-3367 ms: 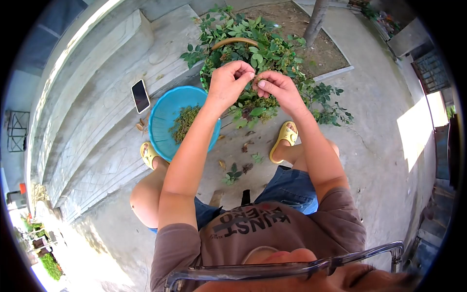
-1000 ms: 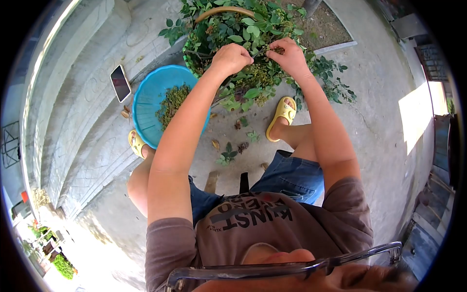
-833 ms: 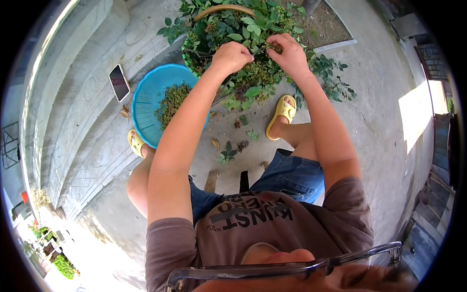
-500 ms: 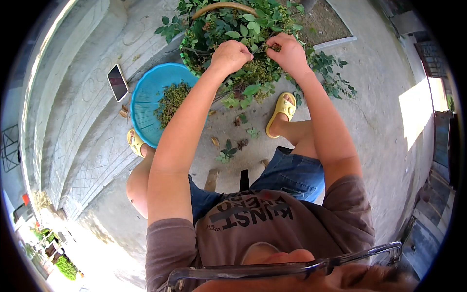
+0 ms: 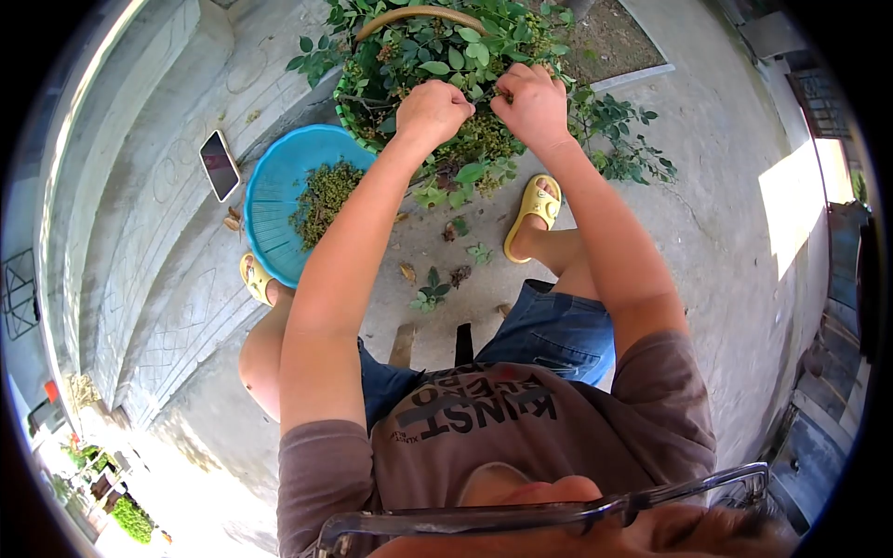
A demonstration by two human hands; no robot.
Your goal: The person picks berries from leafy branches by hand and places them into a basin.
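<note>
A basket with a tan handle and green woven rim is heaped with leafy branches bearing small green-brown berry clusters. Over the heap, my left hand is closed in a pinch on a thin twig, which shows just past the fingertips. Close by on the right, my right hand has its fingers curled in at the same twig, with small green bits at the fingertips. What exactly those fingers grip is partly hidden. A blue plastic basin beside the basket holds a pile of picked berry clusters.
A smartphone lies on the concrete step left of the basin. Fallen leaves are scattered on the concrete floor between my feet, which wear yellow sandals. Leafy sprigs spill over the basket's right side.
The whole view has shifted slightly left. Both hands stay close together over the branches, and my right hand has tilted a little with its fingers still curled.
</note>
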